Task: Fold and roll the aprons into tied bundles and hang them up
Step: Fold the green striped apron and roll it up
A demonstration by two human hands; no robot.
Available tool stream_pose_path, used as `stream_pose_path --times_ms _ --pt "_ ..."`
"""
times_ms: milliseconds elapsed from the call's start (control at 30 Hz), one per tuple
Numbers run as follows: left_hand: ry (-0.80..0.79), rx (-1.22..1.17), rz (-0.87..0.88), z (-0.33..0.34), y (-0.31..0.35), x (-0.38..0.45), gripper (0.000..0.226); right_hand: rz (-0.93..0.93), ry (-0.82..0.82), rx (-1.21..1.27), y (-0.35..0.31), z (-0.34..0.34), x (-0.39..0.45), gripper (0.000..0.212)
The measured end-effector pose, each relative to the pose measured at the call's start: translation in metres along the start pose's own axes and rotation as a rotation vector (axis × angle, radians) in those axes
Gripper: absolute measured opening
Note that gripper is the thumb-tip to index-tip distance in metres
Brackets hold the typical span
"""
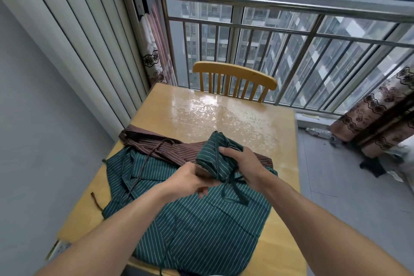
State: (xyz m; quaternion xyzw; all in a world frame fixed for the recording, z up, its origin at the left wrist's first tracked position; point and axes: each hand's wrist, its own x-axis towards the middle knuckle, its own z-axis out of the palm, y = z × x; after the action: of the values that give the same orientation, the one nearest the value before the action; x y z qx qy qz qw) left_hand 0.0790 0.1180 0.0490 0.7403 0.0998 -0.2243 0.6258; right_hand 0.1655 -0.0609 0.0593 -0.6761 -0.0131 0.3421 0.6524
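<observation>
A rolled green striped apron bundle [216, 155] is held above the table. My right hand [243, 162] grips its right side, fingers curled over the top. My left hand [190, 180] holds the bundle's lower left end, fingers curled under it. Dark green ties [234, 190] hang in a loop below the bundle. A flat green striped apron [192, 226] lies spread on the wooden table [224, 114] beneath my hands. A brown striped apron [156, 145] lies partly under it at the far left, its thin ties trailing across the green cloth.
A wooden chair [235, 78] stands at the table's far side, against a metal window railing [291, 6]. Patterned curtains [376, 114] hang at the right, with dark clutter on the grey floor [371, 167]. A white ribbed wall panel is at the left.
</observation>
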Motion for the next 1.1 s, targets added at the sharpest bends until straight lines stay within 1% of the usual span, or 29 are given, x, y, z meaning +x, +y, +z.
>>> stream_pose_path --times_ms 67,133,267,400,500,567,600,667,767,800,867,933,967,1033,1100 --pt "0.023 -0.009 -0.058 -0.001 0.0 -0.001 0.007 -0.018 -0.014 -0.029 0.001 0.0 -0.001 0.038" --pt "0.003 -0.089 -0.078 0.0 -0.002 -0.001 0.014 -0.036 -0.032 -0.063 0.001 0.001 -0.005 0.033" --pt "-0.125 -0.415 -0.123 0.002 -0.004 -0.005 0.03 -0.069 -0.13 -0.145 0.0 0.003 -0.012 0.028" --pt "-0.142 -0.747 -0.26 -0.006 -0.014 -0.004 0.039 -0.094 -0.231 -0.163 -0.005 -0.002 -0.013 0.031" --pt "-0.168 -0.83 -0.223 -0.013 -0.018 -0.001 0.05 -0.121 -0.344 -0.293 -0.01 -0.005 -0.015 0.03" --pt "-0.189 -0.811 -0.194 -0.015 -0.014 0.001 0.073 -0.123 -0.391 -0.415 -0.01 -0.003 -0.014 0.031" --pt "-0.2 -0.764 -0.182 -0.016 -0.011 0.002 0.083 -0.124 -0.393 -0.473 -0.009 -0.001 -0.013 0.032" --pt "-0.237 -0.642 -0.146 -0.018 -0.007 0.0 0.09 -0.129 -0.376 -0.566 -0.005 0.001 -0.011 0.033" --pt "-0.309 -0.563 -0.104 -0.024 -0.013 -0.005 0.092 -0.136 -0.316 -0.628 0.0 0.003 -0.01 0.041" --pt "-0.325 -0.537 -0.082 -0.026 -0.016 -0.006 0.089 -0.149 -0.284 -0.647 0.001 0.004 -0.011 0.045" --pt "-0.303 -0.445 -0.043 -0.026 -0.017 -0.005 0.074 -0.185 -0.229 -0.699 0.003 0.006 -0.011 0.052" --pt "-0.189 -0.341 -0.038 -0.026 -0.014 -0.004 0.053 -0.199 -0.241 -0.726 0.003 0.006 -0.011 0.058" --pt "-0.149 -0.316 -0.041 -0.028 -0.014 -0.003 0.047 -0.183 -0.265 -0.706 0.002 0.004 -0.011 0.061" --pt "-0.142 -0.304 -0.038 -0.033 -0.014 -0.004 0.042 -0.109 -0.302 -0.52 -0.003 0.0 -0.014 0.06" --pt "-0.183 -0.261 -0.037 -0.039 -0.014 -0.008 0.039 -0.064 -0.248 -0.357 -0.006 -0.005 -0.014 0.049"
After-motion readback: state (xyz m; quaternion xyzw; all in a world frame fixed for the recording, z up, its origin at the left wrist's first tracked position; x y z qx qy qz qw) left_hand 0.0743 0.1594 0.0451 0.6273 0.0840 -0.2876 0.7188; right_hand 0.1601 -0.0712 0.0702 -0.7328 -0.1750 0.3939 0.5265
